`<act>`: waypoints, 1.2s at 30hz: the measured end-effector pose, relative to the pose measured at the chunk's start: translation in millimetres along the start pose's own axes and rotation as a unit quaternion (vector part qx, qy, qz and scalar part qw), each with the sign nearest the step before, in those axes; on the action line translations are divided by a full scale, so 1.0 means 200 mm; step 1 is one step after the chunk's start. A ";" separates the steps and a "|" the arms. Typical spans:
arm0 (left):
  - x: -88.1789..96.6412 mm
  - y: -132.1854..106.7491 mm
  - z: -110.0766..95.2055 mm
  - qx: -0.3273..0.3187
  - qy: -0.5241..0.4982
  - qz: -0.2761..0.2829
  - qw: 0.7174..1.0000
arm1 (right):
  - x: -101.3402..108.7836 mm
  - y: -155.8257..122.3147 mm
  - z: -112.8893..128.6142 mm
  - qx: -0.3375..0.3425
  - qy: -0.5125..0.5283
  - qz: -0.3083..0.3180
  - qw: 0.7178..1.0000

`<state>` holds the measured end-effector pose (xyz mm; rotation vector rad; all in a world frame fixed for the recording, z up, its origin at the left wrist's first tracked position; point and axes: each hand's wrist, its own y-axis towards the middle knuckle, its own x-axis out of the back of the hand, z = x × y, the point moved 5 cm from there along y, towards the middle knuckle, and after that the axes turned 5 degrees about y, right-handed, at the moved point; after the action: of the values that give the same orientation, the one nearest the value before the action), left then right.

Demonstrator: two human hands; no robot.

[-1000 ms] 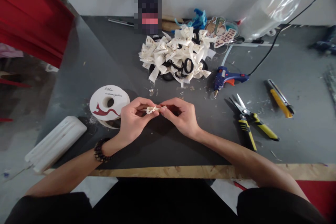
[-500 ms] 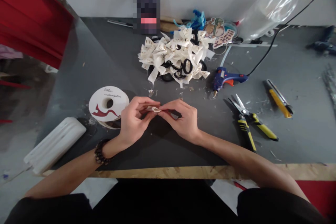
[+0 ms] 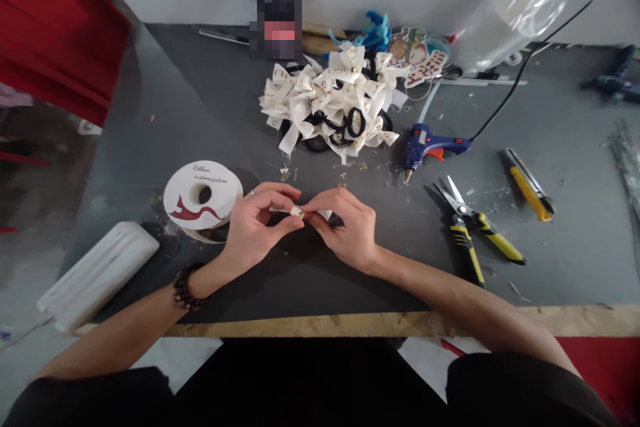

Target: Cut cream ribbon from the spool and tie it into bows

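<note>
Between your hands, low over the grey table (image 3: 150,147): small cream ribbon piece (image 3: 298,211), pinched by left hand (image 3: 255,227) and right hand (image 3: 350,227) fingertips together. Ribbon spool (image 3: 203,195) just left of your left hand; bow pile (image 3: 330,103) farther back.

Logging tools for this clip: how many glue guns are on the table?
2: a blue glue gun beside the ribbon-bow pile, another dark blue one at far right, partly cut off.
</note>
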<state>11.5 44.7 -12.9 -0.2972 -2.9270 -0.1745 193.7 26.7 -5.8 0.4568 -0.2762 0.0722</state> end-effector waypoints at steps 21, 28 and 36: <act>-0.01 0.02 0.10 0.072 -0.122 0.045 0.989 | -0.02 0.00 -0.05 -0.072 0.001 0.012 0.997; -0.02 0.02 0.08 0.077 -0.097 0.060 0.991 | -0.02 -0.01 -0.05 -0.072 -0.005 0.009 0.997; -0.04 0.02 0.04 0.069 -0.091 0.143 0.983 | -0.03 -0.01 -0.04 -0.050 -0.007 0.018 0.999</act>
<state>18.9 48.7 -22.2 -0.7389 -3.0085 0.1040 191.1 29.4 -15.1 0.3541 -0.2999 0.0900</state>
